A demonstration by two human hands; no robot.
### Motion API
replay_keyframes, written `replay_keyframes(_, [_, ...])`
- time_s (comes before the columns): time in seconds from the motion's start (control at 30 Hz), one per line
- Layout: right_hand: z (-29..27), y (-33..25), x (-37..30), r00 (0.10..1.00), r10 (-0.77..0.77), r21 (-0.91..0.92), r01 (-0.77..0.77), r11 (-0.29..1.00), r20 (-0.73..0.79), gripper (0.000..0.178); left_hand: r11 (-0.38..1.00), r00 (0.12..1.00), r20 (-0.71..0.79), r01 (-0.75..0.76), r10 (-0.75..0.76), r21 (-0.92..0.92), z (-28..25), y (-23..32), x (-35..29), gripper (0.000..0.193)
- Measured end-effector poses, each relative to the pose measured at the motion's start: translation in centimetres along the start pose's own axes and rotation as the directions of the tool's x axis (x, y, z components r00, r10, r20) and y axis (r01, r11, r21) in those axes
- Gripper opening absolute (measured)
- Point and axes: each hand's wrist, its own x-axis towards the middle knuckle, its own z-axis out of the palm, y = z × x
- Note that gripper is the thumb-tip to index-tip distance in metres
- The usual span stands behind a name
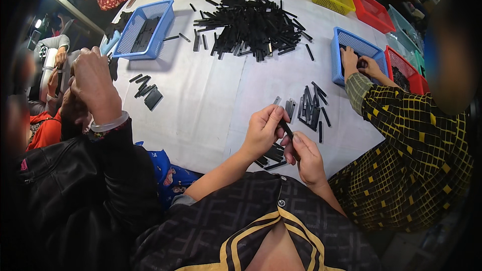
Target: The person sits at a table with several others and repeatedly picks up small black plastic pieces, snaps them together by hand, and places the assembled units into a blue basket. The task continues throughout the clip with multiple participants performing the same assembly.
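Both of my hands are in front of my chest, over the near edge of the table. A narrow, flat black strip [286,129] slants between them. My left hand [263,129] pinches its upper end between thumb and fingers. Lower down, my right hand [307,159] has its thumb and curled fingers closed around the other end. Below my hands lies a small bunch of black strips [273,154], partly covered by them. Another loose group of black strips [311,108] rests just beyond my right hand, with some greyish ones [290,106] beside it.
A large heap of black strips [256,22] covers the far middle of the white table [201,105]. A co-worker's hands [359,64] reach into a blue basket [335,73] at right. Another person's hands [93,83] are raised at left, near a second blue basket [168,22].
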Motion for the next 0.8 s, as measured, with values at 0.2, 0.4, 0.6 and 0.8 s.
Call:
replay_keyframes(0.2, [-0.5,0.1,1.1,0.986,0.12,0.404,-0.158,0.901,0.119,0.026,0.989,0.994,0.004,-0.112,0.112,0.096,-0.7,-0.7,1.4,0.023])
replay_keyframes(0.4, [-0.5,-0.2,1.9,0.975,0.184,0.362,-0.217,0.907,0.124,0.024,0.998,0.996,-0.07,0.053,-0.05,0.04,-1.0,0.0,1.8,0.024])
replay_keyframes(0.6, [-1.1,0.0,2.5,0.923,0.192,0.542,-0.354,0.762,0.333,0.029,0.99,0.99,0.021,0.137,-0.136,-0.033,-1.9,0.4,2.3,0.022])
replay_keyframes(0.8, [-1.2,0.7,2.4,0.91,0.186,0.65,-0.397,0.648,0.37,0.031,0.993,0.986,0.154,-0.077,0.063,0.085,-1.2,-0.6,2.3,0.018])
